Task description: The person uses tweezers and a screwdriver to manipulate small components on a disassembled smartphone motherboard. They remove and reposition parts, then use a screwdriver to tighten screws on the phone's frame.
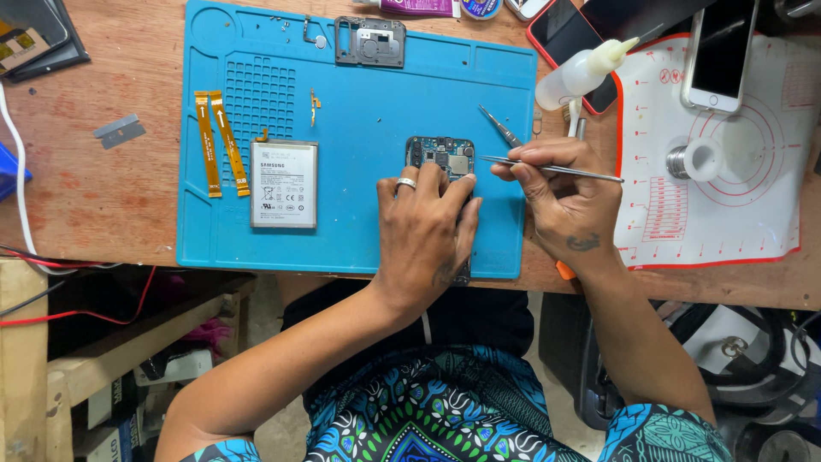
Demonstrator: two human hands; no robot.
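Note:
An opened phone [441,156] with its circuit board showing lies on the blue repair mat [359,103]. My left hand [425,227], a ring on one finger, rests flat over the phone's lower part and holds it down. My right hand [564,197] pinches metal tweezers [556,169] whose tips point left at the phone's upper right edge. A second pair of tweezers [500,127] lies on the mat just above.
On the mat lie a grey phone battery [284,183], two orange flex cables [218,141] and a metal frame piece [369,41]. To the right sit a white-and-red mat [727,214], a squeeze bottle [581,73], phones [720,51] and a solder spool [694,160].

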